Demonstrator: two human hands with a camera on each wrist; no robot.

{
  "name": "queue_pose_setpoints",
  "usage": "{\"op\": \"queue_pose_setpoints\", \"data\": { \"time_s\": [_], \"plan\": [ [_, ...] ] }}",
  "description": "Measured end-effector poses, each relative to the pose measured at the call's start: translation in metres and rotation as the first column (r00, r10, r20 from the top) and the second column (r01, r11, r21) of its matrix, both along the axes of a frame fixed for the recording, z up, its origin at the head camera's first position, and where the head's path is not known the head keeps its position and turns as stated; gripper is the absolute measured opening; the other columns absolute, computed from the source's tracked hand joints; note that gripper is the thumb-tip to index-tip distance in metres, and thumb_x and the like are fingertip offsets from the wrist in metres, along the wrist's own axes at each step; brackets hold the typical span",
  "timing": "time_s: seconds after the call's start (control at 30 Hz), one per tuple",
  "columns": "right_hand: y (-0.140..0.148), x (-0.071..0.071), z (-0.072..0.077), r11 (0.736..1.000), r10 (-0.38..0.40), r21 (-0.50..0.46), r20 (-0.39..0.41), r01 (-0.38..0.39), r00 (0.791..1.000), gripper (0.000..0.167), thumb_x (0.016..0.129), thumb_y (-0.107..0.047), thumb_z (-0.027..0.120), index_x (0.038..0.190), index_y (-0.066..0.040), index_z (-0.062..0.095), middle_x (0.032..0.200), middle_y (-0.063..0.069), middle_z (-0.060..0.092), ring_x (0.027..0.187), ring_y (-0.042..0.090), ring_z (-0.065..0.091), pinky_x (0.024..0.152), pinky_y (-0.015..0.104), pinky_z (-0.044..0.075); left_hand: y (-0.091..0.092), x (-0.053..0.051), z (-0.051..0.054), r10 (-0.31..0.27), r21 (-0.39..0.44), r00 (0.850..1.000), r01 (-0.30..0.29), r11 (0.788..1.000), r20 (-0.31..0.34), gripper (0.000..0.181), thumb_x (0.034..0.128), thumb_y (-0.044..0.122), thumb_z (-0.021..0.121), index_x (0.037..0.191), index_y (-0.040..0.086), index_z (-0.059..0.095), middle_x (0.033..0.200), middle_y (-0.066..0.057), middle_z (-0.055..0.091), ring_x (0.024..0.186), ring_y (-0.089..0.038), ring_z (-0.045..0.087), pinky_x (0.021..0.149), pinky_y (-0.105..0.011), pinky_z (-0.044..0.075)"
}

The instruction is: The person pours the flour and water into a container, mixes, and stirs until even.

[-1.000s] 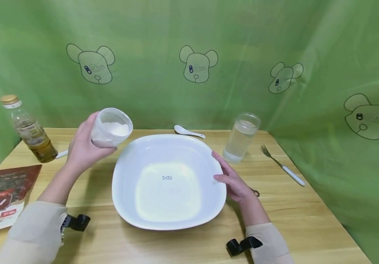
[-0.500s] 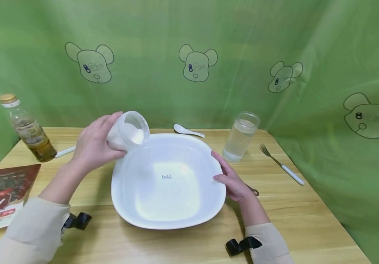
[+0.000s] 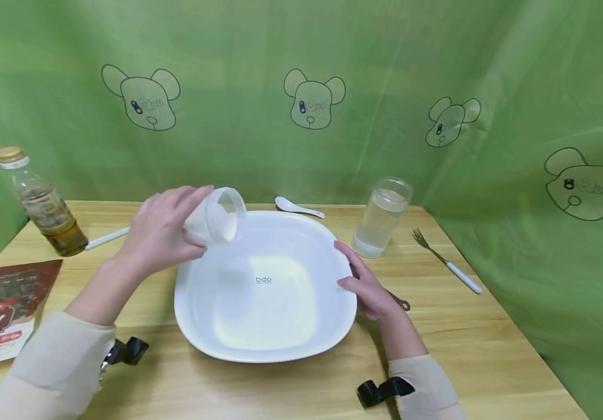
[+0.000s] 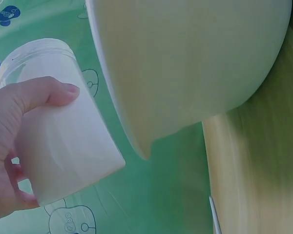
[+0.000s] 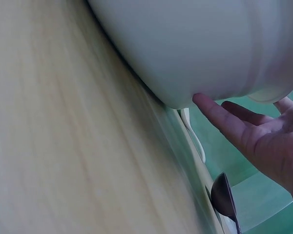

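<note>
My left hand (image 3: 161, 233) grips a clear jar (image 3: 212, 219) of white powder, tilted with its mouth toward the right over the back-left rim of a white basin (image 3: 264, 344). Seen in the left wrist view, the thumb lies across the side of the jar (image 4: 68, 131), beside the basin wall (image 4: 190, 58). At the basin's right side, my right hand (image 3: 369, 291) holds the rim, thumb inside and fingers outside. Fingertips touch the outer wall (image 5: 200, 53) in the right wrist view. Whether powder is falling cannot be made out.
A bottle of brown liquid (image 3: 51, 213) and a red-brown packet (image 3: 4, 315) stand left; a thin white stick (image 3: 107, 238) lies nearby. Behind are a white spoon (image 3: 298, 207) and a glass (image 3: 382, 219). A fork (image 3: 445, 259) lies right; a dark spoon (image 5: 223, 195) shows past the basin.
My left hand has carried the jar rightward, from beside the basin to over its back-left rim, and tipped it further. My right hand keeps its hold on the basin.
</note>
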State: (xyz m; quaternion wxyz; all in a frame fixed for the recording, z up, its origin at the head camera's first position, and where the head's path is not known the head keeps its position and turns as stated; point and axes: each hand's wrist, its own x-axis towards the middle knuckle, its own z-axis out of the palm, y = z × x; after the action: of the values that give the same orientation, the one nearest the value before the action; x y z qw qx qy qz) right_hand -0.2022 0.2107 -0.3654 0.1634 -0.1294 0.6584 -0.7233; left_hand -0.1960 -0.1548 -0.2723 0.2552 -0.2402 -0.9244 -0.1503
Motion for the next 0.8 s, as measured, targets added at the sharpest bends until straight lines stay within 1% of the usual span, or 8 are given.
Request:
{"op": "queue_pose_setpoints", "data": {
  "time_s": [0.13,0.23,0.53,0.63,0.8],
  "plan": [
    [0.000,0.000,0.000,1.000,-0.006,0.000,-0.004,0.006,1.000,0.075,0.074,0.001,0.047,0.138,-0.024,0.016,0.129,0.022,0.024,0.093,0.033,0.050,0.062,0.049,0.048,0.005,0.000,0.001,-0.018,-0.023,1.000,0.018,1.000,-0.014,0.088,0.0516,0.026,0.073,0.131,0.020,0.036,0.119,-0.015,0.044,0.106,-0.034,0.040,0.089,-0.056,0.028],
    [0.000,0.001,-0.001,1.000,-0.002,-0.002,-0.013,0.002,1.000,0.075,0.074,0.001,0.046,0.137,-0.023,0.016,0.128,0.023,0.024,0.092,0.032,0.050,0.062,0.048,0.048,0.008,0.001,0.003,-0.029,-0.050,0.999,0.027,0.998,-0.038,0.086,0.0514,0.025,0.072,0.130,0.020,0.037,0.118,-0.015,0.045,0.106,-0.034,0.040,0.088,-0.057,0.028],
    [-0.001,0.000,-0.001,1.000,0.000,0.020,-0.014,0.000,1.000,0.073,0.075,0.000,0.045,0.137,-0.024,0.016,0.131,0.020,0.022,0.093,0.031,0.049,0.062,0.048,0.049,0.014,0.000,0.003,-0.046,-0.142,0.995,0.033,0.989,-0.088,0.080,0.0526,0.020,0.068,0.128,0.020,0.039,0.117,-0.015,0.045,0.108,-0.034,0.039,0.089,-0.057,0.026],
    [-0.001,0.000,-0.001,0.999,-0.004,0.032,-0.014,0.005,1.000,0.073,0.075,0.000,0.045,0.137,-0.024,0.016,0.131,0.019,0.021,0.094,0.031,0.048,0.062,0.048,0.049,0.015,0.000,0.004,-0.043,-0.177,0.996,0.029,0.984,-0.076,0.081,0.0536,0.020,0.068,0.129,0.021,0.038,0.119,-0.015,0.044,0.109,-0.034,0.038,0.090,-0.057,0.025],
    [-0.001,0.000,-0.001,1.000,-0.001,0.022,-0.012,0.001,1.000,0.072,0.075,0.000,0.044,0.137,-0.025,0.017,0.131,0.018,0.021,0.095,0.031,0.047,0.063,0.048,0.048,0.019,0.001,0.006,-0.038,-0.236,0.998,0.026,0.971,-0.046,0.081,0.0557,0.020,0.066,0.130,0.023,0.036,0.121,-0.015,0.043,0.111,-0.033,0.036,0.091,-0.057,0.024]
  ]
}}
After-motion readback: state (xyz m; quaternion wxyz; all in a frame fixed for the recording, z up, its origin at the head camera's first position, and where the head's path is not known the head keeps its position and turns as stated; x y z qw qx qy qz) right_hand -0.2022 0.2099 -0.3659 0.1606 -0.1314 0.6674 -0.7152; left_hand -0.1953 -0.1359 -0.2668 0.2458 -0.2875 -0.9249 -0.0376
